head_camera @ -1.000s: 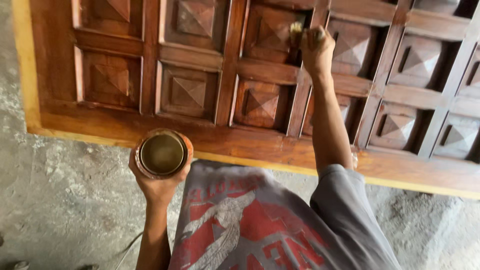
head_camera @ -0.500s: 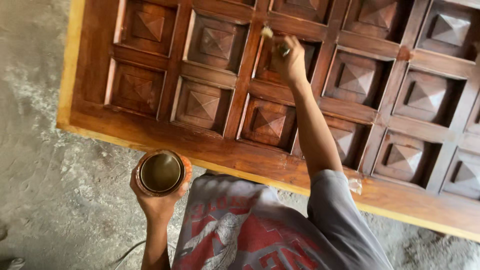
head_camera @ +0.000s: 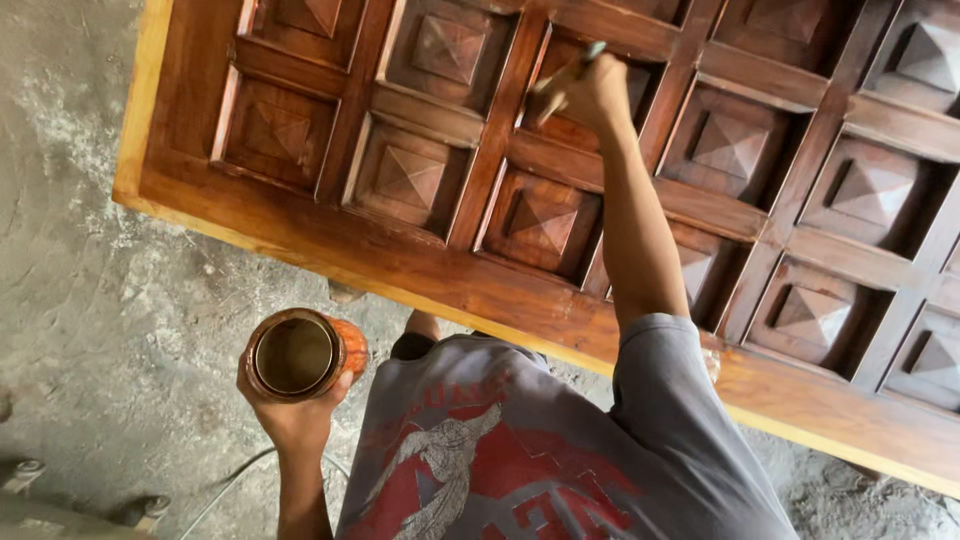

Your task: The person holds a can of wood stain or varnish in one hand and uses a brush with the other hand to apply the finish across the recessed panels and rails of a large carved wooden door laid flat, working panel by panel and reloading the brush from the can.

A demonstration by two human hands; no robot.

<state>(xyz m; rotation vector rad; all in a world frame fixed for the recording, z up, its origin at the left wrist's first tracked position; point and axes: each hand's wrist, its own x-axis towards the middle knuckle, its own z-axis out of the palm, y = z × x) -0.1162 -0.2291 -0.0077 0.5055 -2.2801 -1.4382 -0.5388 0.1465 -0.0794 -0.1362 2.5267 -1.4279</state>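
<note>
Right hand (head_camera: 590, 92) lower on door (head_camera: 420, 260) now

Right hand (head_camera: 590, 92) with brush (head_camera: 565, 80), now shifted leftward onto the next panel.

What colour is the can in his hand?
The can is orange-brown with dark liquid inside, seen in the head view.

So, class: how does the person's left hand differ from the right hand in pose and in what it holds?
The left hand is held low over the concrete floor, cupping an open orange tin from beneath. The right hand reaches out over the panelled wooden door, gripping a brush. Both are bare, each closed round something.
</note>
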